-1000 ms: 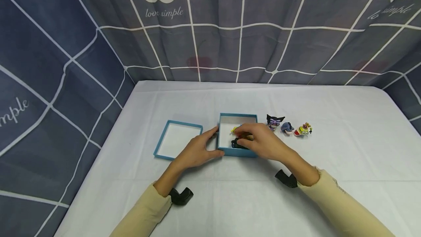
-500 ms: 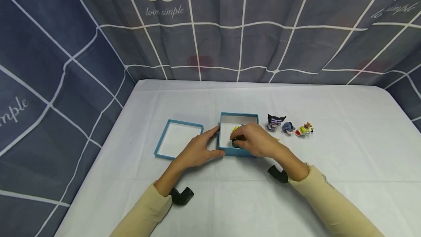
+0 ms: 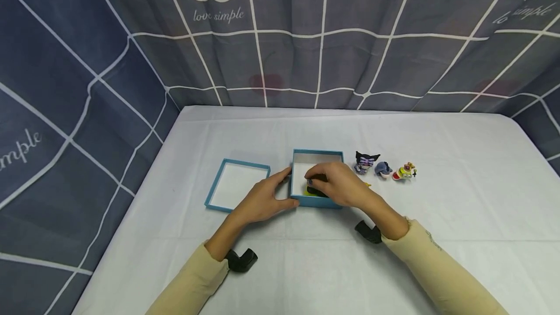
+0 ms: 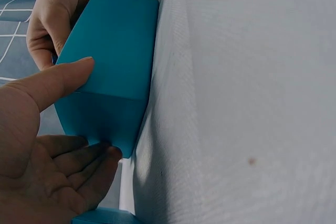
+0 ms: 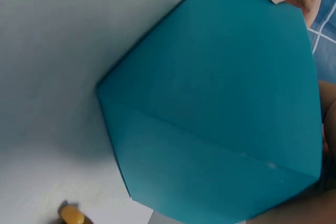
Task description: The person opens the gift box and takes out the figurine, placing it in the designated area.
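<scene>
A teal box [image 3: 316, 202] with a white inside stands uncovered on the white cloth. My left hand [image 3: 267, 197] grips its near left corner, thumb on the front face and fingers along the left side; the left wrist view shows the thumb [image 4: 73, 77] flat on the teal wall. Inside the box, my right hand [image 3: 339, 183] pinches a small black figurine [image 3: 316, 191], mostly covered by the fingers. A yellow piece [image 3: 307, 191] shows beside it on the box floor. The box wall hides the right fingertips in the right wrist view.
The teal-rimmed lid [image 3: 236, 184] lies white side up at the left. Right of the box are a black-eared figurine [image 3: 365, 162], a blue one [image 3: 382, 169] and a yellow-and-red one [image 3: 404, 172]. A yellow-orange piece [image 5: 72, 214] sits near the box, by my right wrist.
My right hand has shifted slightly left inside the box. The yellow piece there now shows lower, near the front wall, and the black figurine has shifted. My left hand has stayed put.
</scene>
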Demonstrator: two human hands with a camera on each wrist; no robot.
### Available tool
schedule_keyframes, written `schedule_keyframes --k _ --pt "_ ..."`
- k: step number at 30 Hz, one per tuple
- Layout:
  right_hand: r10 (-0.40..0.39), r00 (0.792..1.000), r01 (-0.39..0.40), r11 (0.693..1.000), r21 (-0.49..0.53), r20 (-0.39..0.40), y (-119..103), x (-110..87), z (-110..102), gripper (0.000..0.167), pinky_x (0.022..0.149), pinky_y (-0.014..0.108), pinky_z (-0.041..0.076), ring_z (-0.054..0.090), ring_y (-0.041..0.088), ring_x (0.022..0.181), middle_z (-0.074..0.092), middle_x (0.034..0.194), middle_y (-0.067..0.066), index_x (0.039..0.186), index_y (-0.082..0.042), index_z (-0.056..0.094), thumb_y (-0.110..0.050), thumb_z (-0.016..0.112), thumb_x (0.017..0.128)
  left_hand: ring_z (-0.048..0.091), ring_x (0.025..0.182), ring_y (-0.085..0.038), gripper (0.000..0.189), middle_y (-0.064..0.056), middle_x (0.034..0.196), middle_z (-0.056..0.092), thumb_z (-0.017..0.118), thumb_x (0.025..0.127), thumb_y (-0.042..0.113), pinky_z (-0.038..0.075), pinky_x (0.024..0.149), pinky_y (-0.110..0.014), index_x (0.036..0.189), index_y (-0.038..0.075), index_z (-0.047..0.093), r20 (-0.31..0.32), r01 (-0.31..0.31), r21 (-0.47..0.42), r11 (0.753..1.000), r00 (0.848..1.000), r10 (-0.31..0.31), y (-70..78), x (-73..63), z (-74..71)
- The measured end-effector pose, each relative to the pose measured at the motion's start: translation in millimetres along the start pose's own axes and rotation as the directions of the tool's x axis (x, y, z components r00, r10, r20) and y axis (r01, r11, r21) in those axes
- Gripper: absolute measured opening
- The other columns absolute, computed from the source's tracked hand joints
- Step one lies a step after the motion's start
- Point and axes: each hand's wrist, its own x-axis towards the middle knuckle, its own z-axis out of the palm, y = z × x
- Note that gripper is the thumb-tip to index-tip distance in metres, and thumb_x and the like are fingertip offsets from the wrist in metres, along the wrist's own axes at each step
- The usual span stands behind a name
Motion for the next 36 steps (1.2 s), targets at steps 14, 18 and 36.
schedule_keyframes --k 14,18,36 --pt "-0.026 0.997 0.020 0.996 -0.087 -0.067 -0.5 9.6 5.9 0.023 0.081 0.042 0.053 0.067 0.023 0.092 0.073 0.102 0.008 0.109 0.001 0.074 -0.009 0.074 0.089 0.035 0.141 -0.022 0.087 -0.008 0.154 0.038 0.079 0.086 0.034 0.033 0.112 -0.042 0.155 0.009 0.032 0.001 0.009 0.006 1.000 1.000 -0.009 0.6 -0.9 -0.6" --pt "-0.034 0.999 0.031 0.996 -0.084 -0.036 0.1 8.6 3.7 0.026 0.074 0.038 0.052 0.063 0.016 0.083 0.072 0.098 0.007 0.111 0.001 0.073 -0.010 0.075 0.088 0.034 0.141 -0.023 0.087 -0.009 0.154 0.038 0.079 0.086 0.034 0.033 0.112 -0.043 0.155 0.009 0.032 0.002 0.007 0.004 1.000 1.000 -0.007 0.2 -0.8 -0.6" --pt "-0.004 0.999 0.008 0.995 -0.097 0.042 -2.3 10.5 2.0 0.032 0.070 0.034 0.053 0.065 0.010 0.078 0.072 0.088 -0.002 0.112 -0.004 0.074 -0.019 0.080 0.085 0.034 0.141 -0.023 0.086 -0.008 0.155 0.037 0.078 0.087 0.033 0.033 0.112 -0.043 0.155 0.009 0.032 0.007 -0.007 0.000 1.000 1.000 0.007 -0.9 0.1 -0.9"
